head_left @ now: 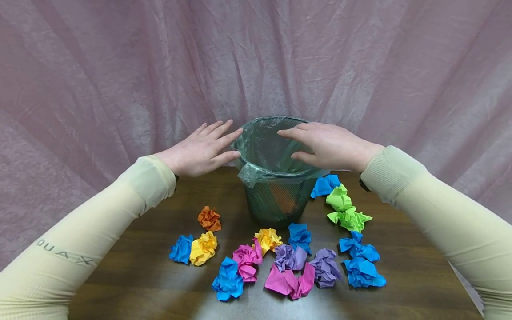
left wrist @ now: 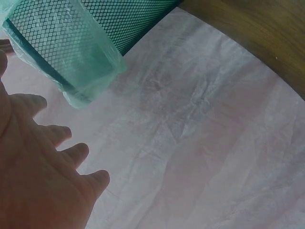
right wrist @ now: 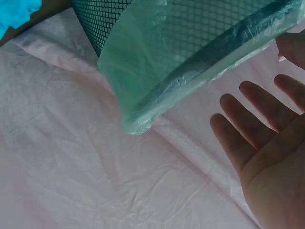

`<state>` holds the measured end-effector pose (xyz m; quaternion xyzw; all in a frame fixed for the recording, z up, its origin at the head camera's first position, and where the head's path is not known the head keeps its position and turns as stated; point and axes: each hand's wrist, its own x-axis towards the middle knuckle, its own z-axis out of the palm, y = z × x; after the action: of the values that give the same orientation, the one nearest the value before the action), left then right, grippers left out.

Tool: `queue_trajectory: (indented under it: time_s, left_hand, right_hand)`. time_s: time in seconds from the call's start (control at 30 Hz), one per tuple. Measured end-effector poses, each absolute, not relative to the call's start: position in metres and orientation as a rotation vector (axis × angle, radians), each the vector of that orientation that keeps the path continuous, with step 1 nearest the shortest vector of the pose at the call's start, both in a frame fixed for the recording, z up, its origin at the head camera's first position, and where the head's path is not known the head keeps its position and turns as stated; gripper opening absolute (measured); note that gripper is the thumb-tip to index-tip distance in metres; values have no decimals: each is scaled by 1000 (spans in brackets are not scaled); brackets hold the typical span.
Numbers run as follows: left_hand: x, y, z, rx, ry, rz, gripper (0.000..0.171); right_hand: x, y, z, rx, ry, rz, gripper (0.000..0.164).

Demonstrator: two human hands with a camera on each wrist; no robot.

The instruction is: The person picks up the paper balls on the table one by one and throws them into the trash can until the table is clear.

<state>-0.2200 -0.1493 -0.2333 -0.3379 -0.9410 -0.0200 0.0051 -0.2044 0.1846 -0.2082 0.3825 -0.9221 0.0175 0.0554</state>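
Note:
A dark mesh wastebasket (head_left: pixel 260 200) stands upright toward the back of the wooden table. Its green, see-through plastic bag (head_left: pixel 253 174) lines the inside and folds out over the rim. An orange shape shows through the mesh low down. My left hand (head_left: pixel 200 149), fingers straight and spread, is at the left of the rim. On the other side my right hand (head_left: pixel 330 144) overlaps the basket's mouth in the head view, palm down, fingers extended. Neither hand holds anything. In the right wrist view, the right fingers (right wrist: pixel 240 133) lie beside the bag's folded edge.
Crumpled paper balls lie around the basket's front: an orange one (head_left: pixel 209 218) and a yellow one (head_left: pixel 203 249) at left, pink (head_left: pixel 290 281) and purple (head_left: pixel 326 268) in front, blue (head_left: pixel 364 272) and green (head_left: pixel 350 218) at right. A pink curtain (head_left: pixel 160 66) hangs behind the table (head_left: pixel 152 284).

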Motion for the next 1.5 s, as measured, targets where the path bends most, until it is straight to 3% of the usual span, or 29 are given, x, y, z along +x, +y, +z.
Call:
queue_trajectory:
  time_s: [0.47, 0.73, 1.13, 1.5]
  left_hand:
    - [-202, -126, -226, -1192, -2850, -83, 74]
    - [-184, -104, -221, -1319, -2722, -106, 73]
    - [-125, -54, -229, -1636, -2355, -1, 73]
    - [-97, -14, -287, -1878, -2299, 108, 74]
  right_hand:
    - [-189, 239, -193, 1043, -2629, 61, 71]
    - [-181, 290, -199, 807, -2743, 164, 78]
    - [-182, 339, -253, 586, -2979, 169, 91]
    - [-192, 331, -305, 565, -3118, 271, 93]
